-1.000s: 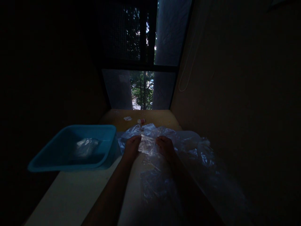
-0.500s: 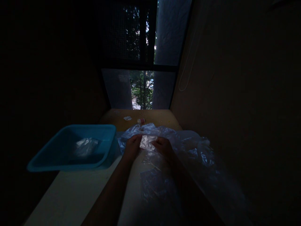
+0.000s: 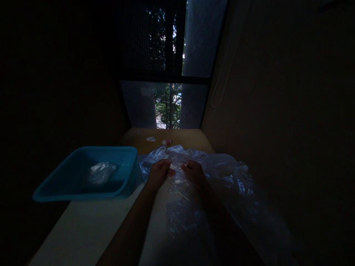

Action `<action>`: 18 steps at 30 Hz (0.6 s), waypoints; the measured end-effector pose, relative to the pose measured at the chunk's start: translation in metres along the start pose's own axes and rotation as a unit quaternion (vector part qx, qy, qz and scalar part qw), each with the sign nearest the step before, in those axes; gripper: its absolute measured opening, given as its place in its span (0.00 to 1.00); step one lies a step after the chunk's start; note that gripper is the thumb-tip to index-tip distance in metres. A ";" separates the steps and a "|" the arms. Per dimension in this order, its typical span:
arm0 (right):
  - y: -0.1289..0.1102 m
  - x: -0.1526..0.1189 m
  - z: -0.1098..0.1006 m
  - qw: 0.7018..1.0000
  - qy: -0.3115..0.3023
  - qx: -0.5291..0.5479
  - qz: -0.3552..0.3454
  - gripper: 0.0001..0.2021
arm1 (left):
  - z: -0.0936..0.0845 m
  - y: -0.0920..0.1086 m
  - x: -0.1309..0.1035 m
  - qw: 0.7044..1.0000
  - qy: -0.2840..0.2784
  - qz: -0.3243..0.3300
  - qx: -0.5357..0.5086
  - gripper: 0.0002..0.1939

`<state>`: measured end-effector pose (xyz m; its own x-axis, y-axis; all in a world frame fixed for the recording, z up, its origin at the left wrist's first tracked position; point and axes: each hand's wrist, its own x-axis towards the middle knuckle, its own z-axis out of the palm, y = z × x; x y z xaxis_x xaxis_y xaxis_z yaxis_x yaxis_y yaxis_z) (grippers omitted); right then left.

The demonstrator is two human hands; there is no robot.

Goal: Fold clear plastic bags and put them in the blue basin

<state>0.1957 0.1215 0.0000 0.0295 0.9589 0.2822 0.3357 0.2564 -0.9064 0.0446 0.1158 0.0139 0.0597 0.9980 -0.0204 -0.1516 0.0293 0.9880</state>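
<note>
Clear plastic film (image 3: 177, 170) stretches between my two hands over the middle of the white table. My left hand (image 3: 160, 171) pinches its left edge, with some fingers extended beneath. On the right side my right hand (image 3: 193, 170) grips the film between thumb and fingers. More crumpled clear plastic (image 3: 240, 181) spreads behind and to the right of my hands. A flat clear bag (image 3: 181, 218) lies between my forearms. The dim light hides the fine detail of what I hold.
A blue basin (image 3: 129, 177) stands at the left with a clear plastic bundle (image 3: 102, 171) inside. A small pinkish roll (image 3: 167, 142) and a white scrap (image 3: 151, 139) lie on the wooden sill (image 3: 191, 136) below the window. Dark walls rise on both sides.
The bright, flat piece of plastic between my hands has tilted and looks dimmer and more see-through. My left fingers have spread a little.
</note>
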 end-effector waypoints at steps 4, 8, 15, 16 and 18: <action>-0.003 0.000 -0.001 1.000 -0.003 0.003 0.002 0.11 | 0.002 0.003 -0.001 1.000 0.009 0.001 0.000 0.14; -0.005 0.000 -0.002 0.999 -0.012 0.020 0.022 0.10 | 0.001 0.002 -0.001 1.000 0.002 0.014 -0.004 0.14; -0.005 -0.001 -0.002 0.999 -0.002 0.029 0.030 0.11 | -0.001 0.001 0.000 1.000 -0.017 0.015 -0.001 0.14; -0.005 -0.001 -0.002 0.999 -0.003 0.030 0.030 0.11 | 0.000 0.001 0.000 1.000 -0.018 0.015 -0.001 0.14; -0.007 -0.001 -0.002 0.999 0.002 0.034 0.025 0.11 | 0.000 0.002 0.000 1.000 -0.018 0.014 -0.003 0.14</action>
<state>0.1955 0.1188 0.0068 0.0493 0.9703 0.2370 0.2685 0.2157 -0.9388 0.0446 0.1155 0.0159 0.0910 0.9958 0.0133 -0.1600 0.0015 0.9871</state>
